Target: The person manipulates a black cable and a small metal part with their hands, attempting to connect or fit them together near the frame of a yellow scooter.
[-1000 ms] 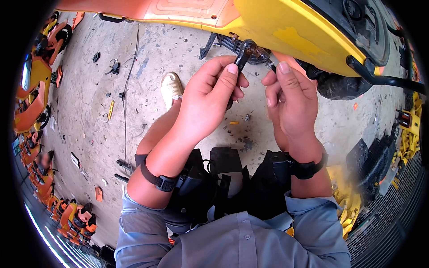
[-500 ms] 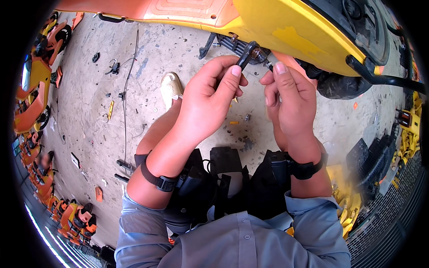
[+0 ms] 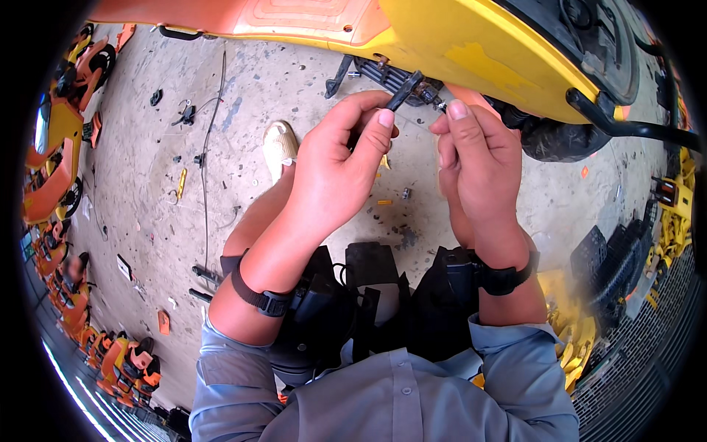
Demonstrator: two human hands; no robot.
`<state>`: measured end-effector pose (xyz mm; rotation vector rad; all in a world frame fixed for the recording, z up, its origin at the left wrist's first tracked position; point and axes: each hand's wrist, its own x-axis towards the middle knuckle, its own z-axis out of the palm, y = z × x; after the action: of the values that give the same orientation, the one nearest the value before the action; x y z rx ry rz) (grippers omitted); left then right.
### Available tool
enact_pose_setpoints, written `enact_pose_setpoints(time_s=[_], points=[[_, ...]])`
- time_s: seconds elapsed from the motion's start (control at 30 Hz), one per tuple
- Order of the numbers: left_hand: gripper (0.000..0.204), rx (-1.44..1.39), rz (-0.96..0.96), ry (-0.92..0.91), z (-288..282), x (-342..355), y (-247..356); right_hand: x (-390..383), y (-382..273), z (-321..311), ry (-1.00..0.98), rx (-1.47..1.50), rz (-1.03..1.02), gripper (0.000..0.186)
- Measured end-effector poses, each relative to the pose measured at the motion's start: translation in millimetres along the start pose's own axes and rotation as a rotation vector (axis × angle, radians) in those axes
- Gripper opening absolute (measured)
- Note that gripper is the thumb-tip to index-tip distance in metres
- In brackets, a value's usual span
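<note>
My left hand (image 3: 342, 151) is closed around a black wrench (image 3: 404, 91), a short bar with a wider head, slanting up and away to the right. Beside its head is a dark, grimy cylindrical piece (image 3: 426, 93); I cannot tell if the two are joined. My right hand (image 3: 479, 155) pinches a small silver-tipped part (image 3: 440, 105) between thumb and fingers, close to that piece. The fingertips hide most of it, and its kind is unclear. Just beyond both hands lies the underside of a yellow and orange scooter (image 3: 471, 62), with a black ribbed footrest (image 3: 379, 72) below its edge.
A black handlebar (image 3: 626, 129) juts out at the right. On the concrete floor lie a cable (image 3: 210, 147), a yellow tool (image 3: 182, 183), a small metal socket (image 3: 406, 193) and scattered bits. More scooters (image 3: 55, 169) line the left. Yellow parts (image 3: 563, 331) and black panels (image 3: 615, 265) are piled at right.
The wrench head has tilted slightly in my left hand. Both hands have barely shifted, and the silver tip by my right thumb shows more clearly.
</note>
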<state>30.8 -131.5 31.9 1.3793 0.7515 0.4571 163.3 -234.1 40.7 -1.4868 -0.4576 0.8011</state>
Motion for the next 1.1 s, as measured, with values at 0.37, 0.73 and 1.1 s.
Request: enact_pose_setpoints(time_s=[0.37, 0.73, 1.1], points=[[0.029, -0.020, -0.023, -0.001, 3, 0, 1, 0, 3, -1, 0.038, -0.025, -0.054, 0.015], [0.028, -0.023, -0.033, 0.008, 4, -1, 1, -2, 6, 2, 0.082, -0.073, -0.104, 0.015], [0.028, -0.048, -0.062, 0.001, 3, -1, 3, -3, 7, 1, 0.135, -0.244, -0.216, 0.015]])
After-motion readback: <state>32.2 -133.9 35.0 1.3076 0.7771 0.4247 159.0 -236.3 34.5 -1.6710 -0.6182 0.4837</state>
